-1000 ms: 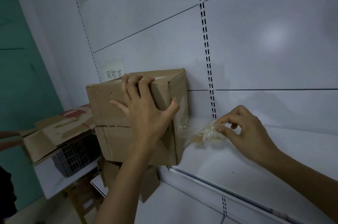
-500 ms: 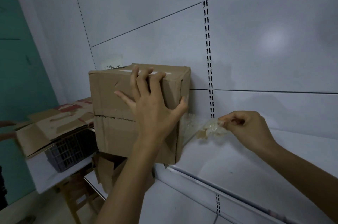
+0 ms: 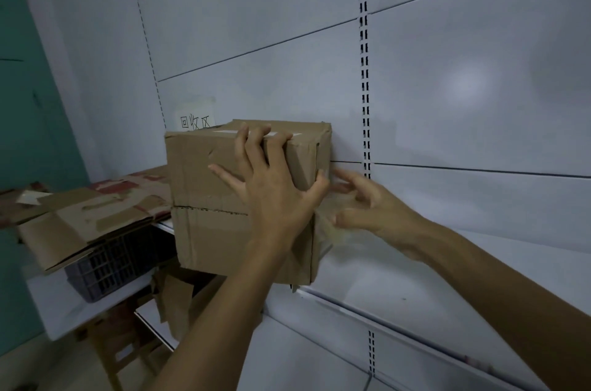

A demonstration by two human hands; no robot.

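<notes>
Cardboard fills my left hand point(image 3: 275, 195): 3 fingers point(image 3: 252, 147) hook over the top edge of the box point(image 3: 204, 186), the little finger lies flat on the front face, and the thumb wraps the corner at 3 o'clock. I judge that this clamp steadies the box so it cannot slide or tip while the other side is worked. My right hand point(image 3: 377, 215), at 3 o'clock of the box, is blurred; its fingers look spread and loose, gripping nothing I can make out, the forefinger close to the side face where a clear tape film point(image 3: 329, 237) seems to hang.

That 1 box stands upright at the 9 o'clock end of the white shelf point(image 3: 415, 288), its back near the wall panel, its base overhanging the shelf's end. At 12 o'clock, 1 paper label point(image 3: 195, 120) is on the wall. At 9 o'clock, flattened cardboard point(image 3: 80, 218), in sheets I cannot count, covers 1 dark crate point(image 3: 112, 266) on a white counter point(image 3: 57, 304).
</notes>
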